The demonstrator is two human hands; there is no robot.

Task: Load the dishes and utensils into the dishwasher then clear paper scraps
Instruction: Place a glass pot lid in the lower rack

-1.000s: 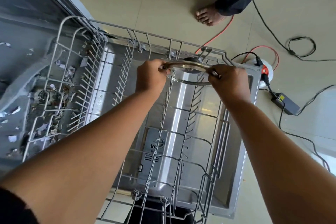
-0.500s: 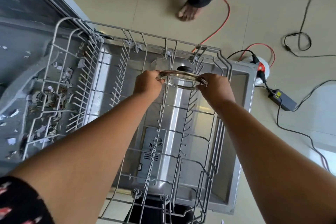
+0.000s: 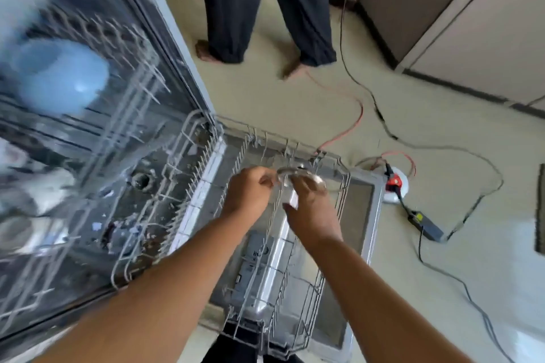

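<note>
DISHWASHER LOADING: The dishwasher (image 3: 88,174) stands open, its door (image 3: 376,203) dropped flat above the floor and the lower rack (image 3: 343,186) rolled out over it. A blue bowl (image 3: 62,76) sits in the blurred upper rack (image 3: 124,47).

I lean over the lower rack with both arms out. My left grip (image 3: 250,194) is pinched on the left edge of a glass pot lid (image 3: 298,175), and my right grip (image 3: 312,209) is curled over its right side. The lid hangs between the two, roughly level, at the far end of the rack. Motion blur hides whether it touches the tines.

I judge the lid stiff, fairly light and breakable, with a metal band round the glass that may be slick. The safe hold is where I have it, on opposite points of the rim. From there I can tip it on edge and ease it between two rows of tines rather than drop it.

Paper scraps (image 3: 95,226) lie scattered on the tub floor, untouched.
</note>
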